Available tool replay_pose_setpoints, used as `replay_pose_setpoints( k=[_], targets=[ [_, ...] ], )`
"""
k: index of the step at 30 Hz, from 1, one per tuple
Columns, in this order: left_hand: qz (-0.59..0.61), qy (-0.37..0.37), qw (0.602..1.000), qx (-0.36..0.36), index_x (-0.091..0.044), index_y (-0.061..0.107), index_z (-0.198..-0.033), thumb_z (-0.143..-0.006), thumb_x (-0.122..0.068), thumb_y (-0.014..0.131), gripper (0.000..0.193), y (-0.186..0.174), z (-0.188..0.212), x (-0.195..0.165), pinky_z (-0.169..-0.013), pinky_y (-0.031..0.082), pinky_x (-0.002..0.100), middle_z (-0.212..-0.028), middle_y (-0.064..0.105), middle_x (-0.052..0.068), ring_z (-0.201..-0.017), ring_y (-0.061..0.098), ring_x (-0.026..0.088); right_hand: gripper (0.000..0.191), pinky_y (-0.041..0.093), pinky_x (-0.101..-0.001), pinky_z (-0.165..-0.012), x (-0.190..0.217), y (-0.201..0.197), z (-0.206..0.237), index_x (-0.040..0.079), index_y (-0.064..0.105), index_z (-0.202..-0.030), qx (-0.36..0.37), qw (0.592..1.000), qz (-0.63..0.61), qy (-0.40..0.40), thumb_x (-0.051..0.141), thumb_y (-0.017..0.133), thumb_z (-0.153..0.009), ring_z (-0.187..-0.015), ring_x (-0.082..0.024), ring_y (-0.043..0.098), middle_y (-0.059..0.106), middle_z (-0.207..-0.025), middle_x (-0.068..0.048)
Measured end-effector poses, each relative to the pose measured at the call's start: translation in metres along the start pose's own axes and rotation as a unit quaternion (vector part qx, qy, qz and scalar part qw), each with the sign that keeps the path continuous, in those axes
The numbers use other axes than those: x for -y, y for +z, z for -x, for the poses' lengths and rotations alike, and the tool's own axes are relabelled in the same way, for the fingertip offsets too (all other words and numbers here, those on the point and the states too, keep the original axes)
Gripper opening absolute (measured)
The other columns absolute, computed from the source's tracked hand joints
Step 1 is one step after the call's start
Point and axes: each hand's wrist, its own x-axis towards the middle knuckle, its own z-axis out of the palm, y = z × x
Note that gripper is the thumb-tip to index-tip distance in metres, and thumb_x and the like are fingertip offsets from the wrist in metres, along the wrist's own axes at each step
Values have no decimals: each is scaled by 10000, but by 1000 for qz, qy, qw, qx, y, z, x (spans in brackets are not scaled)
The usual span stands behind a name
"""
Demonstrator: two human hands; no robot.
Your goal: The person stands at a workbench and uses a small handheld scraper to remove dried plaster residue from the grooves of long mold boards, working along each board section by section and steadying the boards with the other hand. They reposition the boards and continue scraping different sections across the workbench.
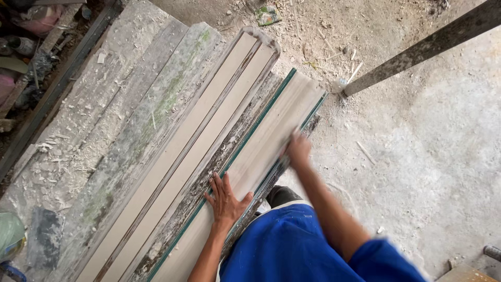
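Observation:
A long pale plaster moulding with green edges [271,133] lies diagonally on a dusty workbench. My left hand [225,199] rests flat on it, fingers spread, near my body. Farther up the same piece, my right hand [298,150] is on its right edge; motion blur hides whether it holds anything. Beside it on the left lies a second beige moulding in a worn frame [209,125].
Grey, plaster-crusted planks [120,104] form the bench to the left, with chips scattered on them. A slanted post [422,49] crosses the upper right over a dusty concrete floor [417,156]. Clutter sits at the far left edge.

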Motion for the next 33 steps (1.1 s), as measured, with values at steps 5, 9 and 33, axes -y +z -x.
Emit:
replay_pose_setpoints(
  k=[5, 9, 33],
  targets=[
    [-15, -9, 1000, 13, -128, 97, -1621, -740, -818, 619, 1235, -3, -3, 1, -1121, -26, 781, -1683, 21, 269, -1563, -25, 439, 371, 538, -320, -444, -44, 23, 42, 53, 578, -1093, 20, 999, -34, -20, 415, 501, -1084, -560, -139, 585, 618, -772, -82],
    [-18, -21, 999, 34, -103, 72, -1618, -745, -841, 622, 1269, -7, -5, 4, -1122, -52, 791, -1680, 27, 251, -1565, -18, 405, 424, 444, -273, -391, 56, -27, -77, 87, 604, -977, 60, 989, 107, -80, 418, 370, -1100, -479, -87, 534, 595, -696, -33],
    [10, -30, 999, -17, -128, 133, -1615, -746, -834, 580, 1205, -6, -10, 13, -1126, -36, 800, -1660, 163, 230, -1548, 103, 402, 141, 557, -267, -513, 70, -42, -106, 45, 476, -1089, 77, 908, -402, 91, 185, 465, -1099, -585, -133, 587, 573, -779, -78]
  ],
)
